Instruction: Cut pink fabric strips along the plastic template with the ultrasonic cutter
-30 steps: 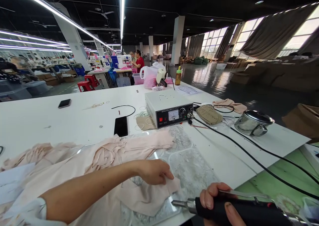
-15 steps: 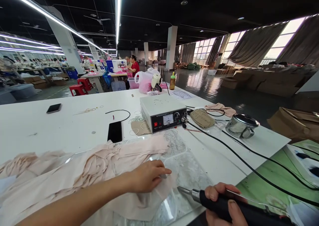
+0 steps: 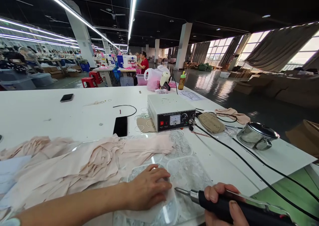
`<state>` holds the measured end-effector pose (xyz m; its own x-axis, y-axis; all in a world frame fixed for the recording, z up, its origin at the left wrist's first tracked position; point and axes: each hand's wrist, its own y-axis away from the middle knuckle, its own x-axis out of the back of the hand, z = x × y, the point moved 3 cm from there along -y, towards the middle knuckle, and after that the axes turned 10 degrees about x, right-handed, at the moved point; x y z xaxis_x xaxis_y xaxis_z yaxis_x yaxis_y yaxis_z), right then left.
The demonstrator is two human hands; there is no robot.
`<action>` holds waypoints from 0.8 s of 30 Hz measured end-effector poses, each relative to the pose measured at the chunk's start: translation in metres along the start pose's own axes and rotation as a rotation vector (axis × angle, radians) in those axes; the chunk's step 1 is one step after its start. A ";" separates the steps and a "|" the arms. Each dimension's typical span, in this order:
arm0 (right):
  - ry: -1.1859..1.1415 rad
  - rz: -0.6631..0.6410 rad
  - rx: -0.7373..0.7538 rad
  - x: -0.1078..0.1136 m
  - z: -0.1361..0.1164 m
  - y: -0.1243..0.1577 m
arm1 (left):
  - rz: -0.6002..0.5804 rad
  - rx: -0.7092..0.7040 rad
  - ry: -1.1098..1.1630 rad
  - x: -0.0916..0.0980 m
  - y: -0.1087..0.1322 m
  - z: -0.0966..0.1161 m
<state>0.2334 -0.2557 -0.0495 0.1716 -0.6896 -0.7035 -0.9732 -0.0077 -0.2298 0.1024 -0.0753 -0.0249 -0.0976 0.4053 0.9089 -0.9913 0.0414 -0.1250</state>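
My left hand (image 3: 151, 187) lies flat, fingers stretched out, on a thin pale-pink fabric piece (image 3: 138, 216) over a clear plastic template sheet (image 3: 196, 172). My right hand (image 3: 221, 204) is wrapped around a black-handled corded cutter (image 3: 211, 202). Its pointed metal tip is just right of my left fingertips, over the clear sheet; I cannot tell whether it touches. More crumpled pale-pink fabric (image 3: 99, 156) is heaped left of and behind my left hand.
A white control box (image 3: 171, 109) with a dial stands behind the sheet. Beside it lie a black phone (image 3: 120, 126) and a brown card pattern (image 3: 211, 122). A lidded glass mug (image 3: 258, 136) stands at right, with black cables (image 3: 234, 153) nearby. A co-worker (image 3: 143, 64) sits far back.
My left hand has gone from curled fingers at the fabric's edge to flat and spread, a little lower. The fabric under it has shifted. The view has turned left; the cutter stays held.
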 end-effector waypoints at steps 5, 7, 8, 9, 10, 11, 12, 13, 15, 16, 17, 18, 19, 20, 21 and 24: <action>0.017 0.078 0.018 -0.002 -0.014 -0.006 | -0.084 0.224 0.111 0.006 -0.018 0.005; 0.033 0.114 0.019 -0.003 -0.019 -0.007 | -0.094 0.316 0.133 0.008 -0.031 0.006; 0.038 0.108 0.017 -0.004 -0.020 -0.007 | -0.104 0.347 0.142 0.007 -0.038 0.006; 0.040 0.091 0.019 -0.005 -0.021 -0.007 | -0.118 0.369 0.151 0.007 -0.046 0.006; 0.041 0.071 0.024 -0.005 -0.021 -0.007 | -0.137 0.389 0.166 0.005 -0.052 0.005; 0.039 0.052 0.029 -0.005 -0.021 -0.007 | -0.158 0.405 0.184 0.003 -0.058 0.004; 0.037 0.040 0.034 -0.004 -0.020 -0.007 | -0.177 0.420 0.206 0.001 -0.062 0.003; 0.032 0.030 0.035 -0.003 -0.020 -0.007 | -0.193 0.433 0.231 -0.001 -0.065 0.002; 0.022 0.022 0.036 0.000 -0.018 -0.007 | -0.214 0.460 0.290 -0.004 -0.067 0.001; 0.017 0.018 0.036 0.001 -0.017 -0.006 | -0.220 0.474 0.324 -0.005 -0.067 0.000; 0.013 0.014 0.034 0.001 -0.017 -0.006 | -0.223 0.485 0.360 -0.005 -0.065 -0.001; 0.010 0.011 0.031 0.001 -0.017 -0.006 | -0.224 0.494 0.395 -0.005 -0.064 -0.001; 0.009 0.010 0.028 0.000 -0.016 -0.006 | -0.226 0.500 0.431 -0.005 -0.062 -0.002; 0.007 0.013 0.028 -0.001 -0.016 -0.005 | -0.229 0.502 0.465 -0.005 -0.060 -0.002; 0.004 0.018 0.030 -0.002 -0.016 -0.004 | -0.232 0.502 0.499 -0.005 -0.058 -0.002; -0.005 0.046 0.052 -0.008 -0.016 -0.002 | -0.228 0.499 0.582 -0.007 -0.053 -0.003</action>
<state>0.2316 -0.2611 -0.0326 0.1274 -0.6844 -0.7179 -0.9708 0.0623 -0.2316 0.1563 -0.0777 -0.0254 0.0381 0.8533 0.5200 -0.9174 -0.1765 0.3568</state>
